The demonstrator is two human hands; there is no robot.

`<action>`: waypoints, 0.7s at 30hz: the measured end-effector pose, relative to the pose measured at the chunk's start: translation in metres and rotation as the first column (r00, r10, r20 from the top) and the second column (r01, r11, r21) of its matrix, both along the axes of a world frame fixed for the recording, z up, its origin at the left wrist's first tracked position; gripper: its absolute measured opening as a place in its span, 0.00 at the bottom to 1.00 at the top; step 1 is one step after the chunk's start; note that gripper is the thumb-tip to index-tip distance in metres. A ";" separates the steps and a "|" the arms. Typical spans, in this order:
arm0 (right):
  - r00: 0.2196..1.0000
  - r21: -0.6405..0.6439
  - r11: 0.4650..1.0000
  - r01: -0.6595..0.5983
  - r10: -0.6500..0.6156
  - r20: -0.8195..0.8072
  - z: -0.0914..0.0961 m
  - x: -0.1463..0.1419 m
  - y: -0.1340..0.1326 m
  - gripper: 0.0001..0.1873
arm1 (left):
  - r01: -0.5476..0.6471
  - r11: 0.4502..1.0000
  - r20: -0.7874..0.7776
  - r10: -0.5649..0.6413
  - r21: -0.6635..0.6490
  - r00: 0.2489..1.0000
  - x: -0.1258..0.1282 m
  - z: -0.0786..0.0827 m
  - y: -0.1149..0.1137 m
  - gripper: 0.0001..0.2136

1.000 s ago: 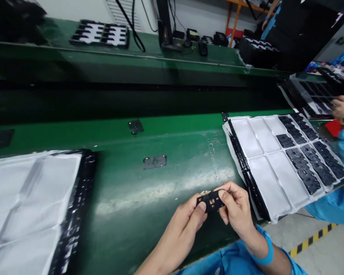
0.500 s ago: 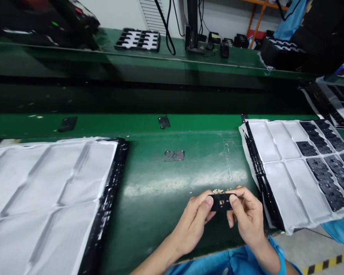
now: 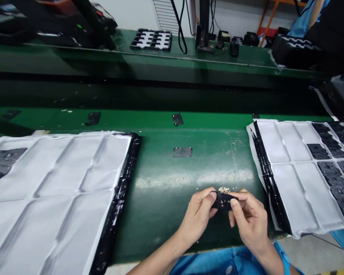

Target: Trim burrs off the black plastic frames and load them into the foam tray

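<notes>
Between my two hands is a small black plate with cut-out holes, the black plate (image 3: 223, 201), held low above the green bench. My left hand (image 3: 197, 215) pinches its left end, thumb on top. The right end lies between the thumb and forefinger of my right hand (image 3: 250, 217), whose other fingers curl beneath. Just behind the plate, a small heap of tiny pale bits (image 3: 224, 189) rests on the bench. A similar dark plate (image 3: 182, 152) lies flat farther back.
At left is a white compartment tray (image 3: 60, 191) with dark plates in its far-left part. Another white tray (image 3: 292, 191), at right, holds rows of black plates. More plates (image 3: 177, 119) lie along the conveyor's near edge. A black-and-white tray (image 3: 151, 39) sits on the back shelf.
The view has shifted left, so things appear farther right. The plate in my hands has tilted, its right end now lower; both hands keep hold of it.
</notes>
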State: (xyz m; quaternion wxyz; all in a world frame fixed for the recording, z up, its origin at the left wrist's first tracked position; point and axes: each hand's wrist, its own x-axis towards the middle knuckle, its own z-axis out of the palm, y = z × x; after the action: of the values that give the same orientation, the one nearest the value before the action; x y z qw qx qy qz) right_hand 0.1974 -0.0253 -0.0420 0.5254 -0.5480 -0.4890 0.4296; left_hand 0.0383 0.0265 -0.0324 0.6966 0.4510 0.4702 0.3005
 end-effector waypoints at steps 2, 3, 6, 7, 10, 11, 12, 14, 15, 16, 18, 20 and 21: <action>1.000 -0.029 0.999 -0.016 0.016 0.001 0.001 0.002 0.001 0.11 | -0.041 0.997 -0.009 0.040 -0.058 0.999 0.002 0.002 -0.001 0.21; 1.000 -0.066 0.997 -0.027 0.026 -0.015 0.003 0.003 0.002 0.12 | -0.054 0.996 -0.017 0.053 -0.071 0.998 0.002 0.003 -0.002 0.21; 0.994 -0.185 0.981 -0.066 0.049 -0.096 0.010 0.006 0.008 0.17 | -0.023 0.998 -0.019 0.022 -0.055 1.000 0.001 0.008 -0.006 0.20; 0.992 -0.210 0.975 -0.074 0.050 -0.118 0.012 0.007 0.010 0.18 | 0.002 0.999 -0.010 -0.002 -0.048 1.000 0.000 0.010 -0.007 0.20; 0.986 -0.262 0.962 -0.073 0.030 -0.165 0.014 0.006 0.014 0.22 | 0.048 0.997 0.010 -0.048 -0.052 0.999 -0.004 0.016 -0.009 0.19; 0.984 -0.277 0.958 -0.069 0.019 -0.180 0.014 0.005 0.015 0.22 | 0.052 0.997 0.012 -0.052 -0.055 0.999 -0.005 0.018 -0.009 0.18; 0.981 -0.289 0.955 -0.063 0.006 -0.194 0.013 0.004 0.015 0.22 | 0.054 0.997 0.011 -0.054 -0.055 0.998 -0.006 0.019 -0.009 0.18; 0.976 -0.302 0.952 -0.044 -0.023 -0.214 0.012 0.000 0.016 0.22 | 0.052 0.998 0.004 -0.051 -0.043 0.999 -0.007 0.020 -0.008 0.18; 0.975 -0.303 0.953 -0.032 -0.037 -0.218 0.012 -0.002 0.016 0.23 | 0.051 0.998 -0.003 -0.051 -0.030 0.999 -0.008 0.020 -0.008 0.18; 0.975 -0.301 0.953 -0.021 -0.047 -0.219 0.011 -0.003 0.016 0.23 | 0.052 0.999 -0.016 -0.052 -0.013 0.999 -0.008 0.019 -0.008 0.18; 0.974 -0.294 0.956 -0.006 -0.060 -0.217 0.011 -0.006 0.017 0.24 | 0.056 0.998 -0.050 -0.055 0.025 0.997 -0.010 0.016 -0.007 0.19; 0.974 -0.286 0.958 -0.002 -0.063 -0.218 0.011 -0.008 0.018 0.24 | 0.063 0.997 -0.087 -0.059 0.053 0.994 -0.011 0.012 -0.006 0.19; 0.974 -0.284 0.959 -0.004 -0.061 -0.220 0.010 -0.009 0.018 0.24 | 0.067 0.996 -0.102 -0.061 0.058 0.993 -0.012 0.010 -0.006 0.19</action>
State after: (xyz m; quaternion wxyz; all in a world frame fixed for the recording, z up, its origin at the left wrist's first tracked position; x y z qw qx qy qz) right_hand 0.1884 -0.0072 -0.0317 0.5001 -0.5719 -0.3517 0.5469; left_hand 0.0260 0.0203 -0.0219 0.6674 0.5012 0.4804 0.2692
